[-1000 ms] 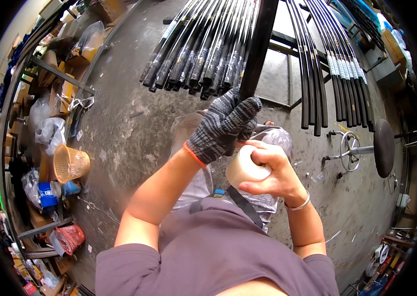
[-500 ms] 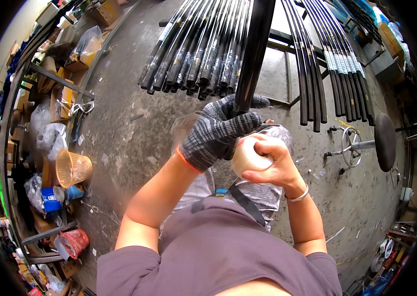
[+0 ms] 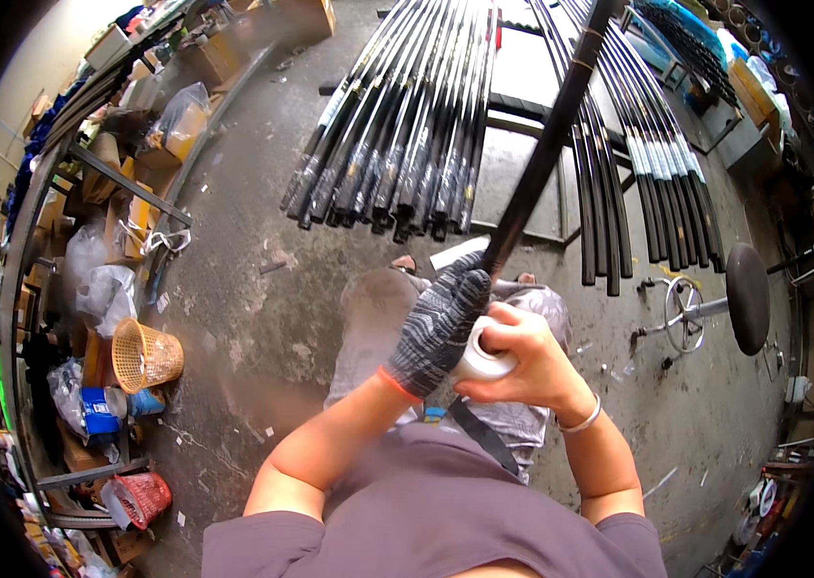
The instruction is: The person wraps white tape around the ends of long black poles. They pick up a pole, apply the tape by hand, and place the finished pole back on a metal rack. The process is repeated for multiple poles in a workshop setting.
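A black rod was gripped low by the gloved left hand, its fingers closed round it, and was held tilted, top to the right. A white roll was clasped by the bare right hand, just beside the glove; whether the rod was touched by it could not be told. Other rods were laid out beyond.

The dark pole slants away and rightward from my gloved left hand; the white roll, hollow core showing, sits in my bare right hand near the pole's gripped end.
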Demonstrator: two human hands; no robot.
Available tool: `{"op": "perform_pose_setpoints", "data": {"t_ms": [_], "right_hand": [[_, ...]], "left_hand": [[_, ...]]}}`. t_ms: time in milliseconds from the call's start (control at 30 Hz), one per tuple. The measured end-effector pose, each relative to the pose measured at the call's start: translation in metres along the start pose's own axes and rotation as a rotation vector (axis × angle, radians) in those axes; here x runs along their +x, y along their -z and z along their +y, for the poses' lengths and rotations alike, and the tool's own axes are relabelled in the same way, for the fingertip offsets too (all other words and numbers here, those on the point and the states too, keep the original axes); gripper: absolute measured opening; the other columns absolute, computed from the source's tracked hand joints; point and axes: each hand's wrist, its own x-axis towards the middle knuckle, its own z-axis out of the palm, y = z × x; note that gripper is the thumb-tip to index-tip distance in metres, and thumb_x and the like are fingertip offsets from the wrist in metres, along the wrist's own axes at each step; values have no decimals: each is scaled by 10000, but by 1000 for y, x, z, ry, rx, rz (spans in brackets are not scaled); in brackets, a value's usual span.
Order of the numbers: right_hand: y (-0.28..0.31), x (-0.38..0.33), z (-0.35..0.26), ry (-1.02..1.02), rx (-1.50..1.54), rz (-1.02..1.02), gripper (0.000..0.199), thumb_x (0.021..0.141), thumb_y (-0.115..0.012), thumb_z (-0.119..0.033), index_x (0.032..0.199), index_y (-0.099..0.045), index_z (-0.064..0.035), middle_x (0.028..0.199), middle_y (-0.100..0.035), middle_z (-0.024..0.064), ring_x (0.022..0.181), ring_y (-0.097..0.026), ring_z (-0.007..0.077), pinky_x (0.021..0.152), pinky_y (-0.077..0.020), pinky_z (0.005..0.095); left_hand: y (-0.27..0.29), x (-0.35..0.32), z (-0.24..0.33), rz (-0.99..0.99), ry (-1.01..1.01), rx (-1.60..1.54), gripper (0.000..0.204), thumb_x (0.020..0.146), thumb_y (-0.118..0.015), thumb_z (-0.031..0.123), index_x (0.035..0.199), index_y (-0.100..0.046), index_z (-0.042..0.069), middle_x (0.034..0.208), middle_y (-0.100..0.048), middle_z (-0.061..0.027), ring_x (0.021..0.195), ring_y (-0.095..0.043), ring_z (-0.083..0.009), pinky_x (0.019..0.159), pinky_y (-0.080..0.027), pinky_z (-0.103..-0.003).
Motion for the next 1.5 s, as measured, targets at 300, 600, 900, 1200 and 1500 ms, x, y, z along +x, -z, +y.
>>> {"op": "perform_pose_setpoints", "data": {"t_ms": [300,600,900,1200,1500], "right_hand": [[10,-12,-6,4,93,-26,433,596,-901,-245,700,-547,-19,859,-550,109,697,-527,214,624,-438,288],[8,7,-26,205,-144,7,352,598,-854,-231,684,-556,-65,739,-474,86,602,-545,298,526,-438,382],[36,32,-49,314,-182,28,322,568,-851,-257,677,-598,-90,717,-491,79,535,-528,275,474,-412,367],[77,26,0,223,-40,188,348,643,-838,-218,689,-557,-18,813,-564,133,685,-582,221,592,-464,300],[52,-71,49,-70,261,288,371,670,-847,-189,712,-549,27,812,-550,85,742,-522,163,664,-438,292]], "left_hand": [[-10,20,1,54,183,-551,237,981,-591,207,1123,-611,19,746,-534,42,655,-476,-36,560,-413,-222],[-8,37,-4,68,83,-479,319,993,-569,322,1045,-682,29,649,-529,62,557,-445,-22,486,-362,-218],[-4,69,44,123,224,-639,487,954,-593,447,1049,-657,-27,559,-478,46,477,-438,-33,429,-328,-199],[36,123,54,181,170,-537,386,883,-683,472,977,-621,103,568,-449,59,424,-420,-55,367,-289,-216],[25,113,25,229,196,-386,218,876,-728,195,970,-552,109,672,-576,-11,463,-516,-101,387,-398,-235]]}}
